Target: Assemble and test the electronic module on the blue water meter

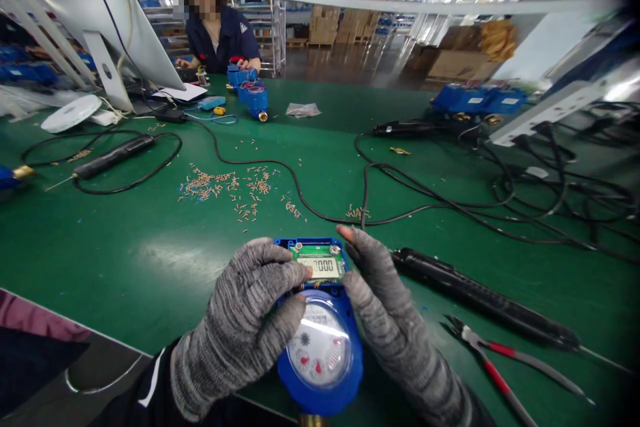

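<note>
A blue water meter with a clear round dial cover lies in front of me, a brass fitting at its near end. Its opened rectangular box at the far end shows a green circuit board and a small LCD display reading several zeros. My left hand, in a grey knitted glove, grips the box's left side, fingertips resting on the display's left part. My right hand, gloved alike with a bare fingertip showing, holds the box's right edge between thumb and fingers.
Right of the meter lie a black electric screwdriver and red-handled cutters. Small screws are scattered beyond. Black cables cross the green table. Another screwdriver lies left. A co-worker sits opposite by blue meters.
</note>
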`<control>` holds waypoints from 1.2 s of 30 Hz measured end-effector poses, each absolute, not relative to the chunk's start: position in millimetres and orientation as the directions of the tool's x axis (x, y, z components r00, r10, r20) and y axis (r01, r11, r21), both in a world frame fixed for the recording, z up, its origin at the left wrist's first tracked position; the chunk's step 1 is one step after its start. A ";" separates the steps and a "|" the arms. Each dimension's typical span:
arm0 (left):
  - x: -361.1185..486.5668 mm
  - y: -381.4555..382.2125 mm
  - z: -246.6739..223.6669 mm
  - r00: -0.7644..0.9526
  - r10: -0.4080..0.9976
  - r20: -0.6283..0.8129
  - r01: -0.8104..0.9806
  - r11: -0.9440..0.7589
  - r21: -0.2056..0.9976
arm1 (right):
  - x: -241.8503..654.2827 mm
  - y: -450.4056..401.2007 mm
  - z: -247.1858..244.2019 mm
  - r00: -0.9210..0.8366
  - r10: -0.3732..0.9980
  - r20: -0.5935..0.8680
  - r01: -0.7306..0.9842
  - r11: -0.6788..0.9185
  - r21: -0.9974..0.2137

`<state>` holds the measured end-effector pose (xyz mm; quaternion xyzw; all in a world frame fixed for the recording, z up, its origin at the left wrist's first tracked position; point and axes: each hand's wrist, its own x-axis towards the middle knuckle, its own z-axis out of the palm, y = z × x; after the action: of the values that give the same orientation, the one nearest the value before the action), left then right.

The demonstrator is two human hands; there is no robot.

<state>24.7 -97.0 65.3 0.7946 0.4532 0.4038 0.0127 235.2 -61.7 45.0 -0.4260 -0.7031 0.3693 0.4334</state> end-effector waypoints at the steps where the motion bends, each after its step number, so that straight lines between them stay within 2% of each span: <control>1: 24.7 -96.6 65.4 0.261 0.731 0.630 0.708 -0.589 0.390 | 239.0 -63.2 45.7 -0.273 0.865 0.422 0.319 0.495 -0.808; 3: 25.0 -96.2 65.4 0.253 0.727 0.638 0.704 -0.591 0.394 | 245.1 -64.7 48.4 -0.356 0.725 0.590 0.358 0.689 -0.630; 5: 25.4 -96.0 65.4 0.249 0.728 0.639 0.702 -0.590 0.399 | 248.9 -64.8 51.2 -0.436 0.645 0.628 0.371 0.764 -0.528; 12: 25.8 -96.5 65.2 0.232 0.731 0.641 0.697 -0.585 0.415 | 252.8 -62.2 51.2 -0.528 0.588 0.612 0.436 0.807 -0.399; 19: 27.6 -96.3 65.9 0.229 0.737 0.636 0.686 -0.586 0.432 | 250.6 -60.4 51.0 -0.565 0.608 0.558 0.414 0.794 -0.445; 24: 28.4 -95.9 64.7 0.220 0.736 0.641 0.682 -0.586 0.438 | 243.7 -62.5 50.2 -0.474 0.651 0.592 0.374 0.758 -0.534; 36: 28.7 -97.3 63.0 0.201 0.750 0.630 0.686 -0.567 0.456 | 248.5 -61.2 53.1 -0.543 0.594 0.593 0.446 0.803 -0.396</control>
<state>28.7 -97.3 63.0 0.7739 0.4637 0.4297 0.0374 248.5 -61.2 53.1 -0.2980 -0.8728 0.0991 0.3737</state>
